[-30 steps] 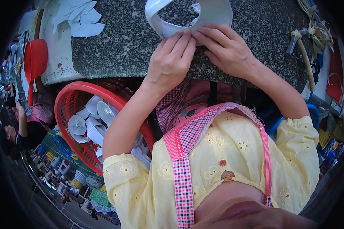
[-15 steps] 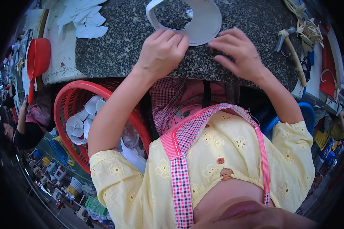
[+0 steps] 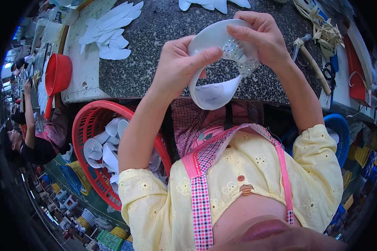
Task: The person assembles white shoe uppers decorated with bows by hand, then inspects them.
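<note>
A white shoe upper [image 3: 213,35], looped like a ring, is held up over the dark speckled stone tabletop [image 3: 134,79]. A patch of glittering stones [image 3: 248,63] sits on its right side, and the near end shows a pale inner face. My left hand [image 3: 179,62] grips the left edge, its thumb pointing across the opening. With the thumb bent over the rim, my right hand [image 3: 264,37] pinches the upper right edge. The fingers behind the upper are partly hidden.
Several white cut pieces [image 3: 113,31] lie at the back left, beside a red dipper [image 3: 58,74]. A red basket [image 3: 78,140] of white uppers stands below the left edge. To the right are a hammer [image 3: 315,62], scissors [image 3: 329,76] and a blue basket [image 3: 341,136]. Another person [image 3: 37,146] is at far left.
The upper has been lifted from the tabletop, brought nearer and turned so its stones show. My right hand, loose beside it before, now grips it. The view has shifted a little.
</note>
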`<state>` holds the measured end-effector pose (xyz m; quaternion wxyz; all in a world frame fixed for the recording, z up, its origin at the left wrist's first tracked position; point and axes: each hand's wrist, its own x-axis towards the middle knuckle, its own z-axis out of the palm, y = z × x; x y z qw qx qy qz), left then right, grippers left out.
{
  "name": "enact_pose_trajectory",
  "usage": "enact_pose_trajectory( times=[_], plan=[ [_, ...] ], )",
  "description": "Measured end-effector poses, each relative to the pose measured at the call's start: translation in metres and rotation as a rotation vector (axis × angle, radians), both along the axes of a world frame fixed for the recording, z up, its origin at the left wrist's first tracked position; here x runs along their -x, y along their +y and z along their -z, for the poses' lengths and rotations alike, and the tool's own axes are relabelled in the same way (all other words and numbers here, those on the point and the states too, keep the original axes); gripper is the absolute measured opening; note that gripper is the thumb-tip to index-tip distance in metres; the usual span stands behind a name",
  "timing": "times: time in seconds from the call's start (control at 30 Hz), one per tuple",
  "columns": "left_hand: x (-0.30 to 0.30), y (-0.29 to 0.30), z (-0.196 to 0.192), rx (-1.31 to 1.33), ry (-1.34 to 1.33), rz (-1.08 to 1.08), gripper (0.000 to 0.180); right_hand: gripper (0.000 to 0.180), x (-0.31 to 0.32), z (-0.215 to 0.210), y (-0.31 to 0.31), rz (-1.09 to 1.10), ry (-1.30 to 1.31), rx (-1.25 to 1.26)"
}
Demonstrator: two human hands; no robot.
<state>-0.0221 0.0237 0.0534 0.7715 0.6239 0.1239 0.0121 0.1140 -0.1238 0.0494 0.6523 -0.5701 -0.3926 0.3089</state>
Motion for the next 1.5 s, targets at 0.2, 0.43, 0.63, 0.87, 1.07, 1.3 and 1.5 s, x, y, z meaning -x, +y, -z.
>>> enact_pose_trajectory(
  times=[0.2,0.43,0.63,0.87,1.07,1.3,1.5],
  plan=[
    [-0.006,-0.007,0.02,0.028,-0.037,-0.06,0.02,0.016,0.002,0.008,-0.004,0.035,0.15,-0.032],
    [-0.017,-0.016,0.041,0.07,-0.034,-0.142,0.023,0.017,-0.008,0.019,-0.006,0.043,0.134,0.064],
    [-0.015,0.001,0.038,0.554,-0.008,0.244,0.037,0.018,-0.035,0.032,-0.005,-0.06,0.072,0.108],
    [0.0,-0.002,0.039,0.35,-0.075,-0.016,0.022,0.03,-0.019,0.015,0.0,-0.019,0.479,-0.018],
    [-0.014,-0.008,0.05,0.649,-0.196,-0.121,0.028,0.082,-0.007,0.082,-0.037,-0.211,0.421,-0.253],
    [-0.006,-0.014,0.069,0.869,-0.404,0.075,0.041,0.019,0.001,0.05,-0.022,0.003,0.557,-0.295],
    [-0.008,-0.008,0.048,0.466,-0.213,-0.147,0.033,0.023,0.004,0.046,-0.022,0.099,0.383,-0.162]
  ],
)
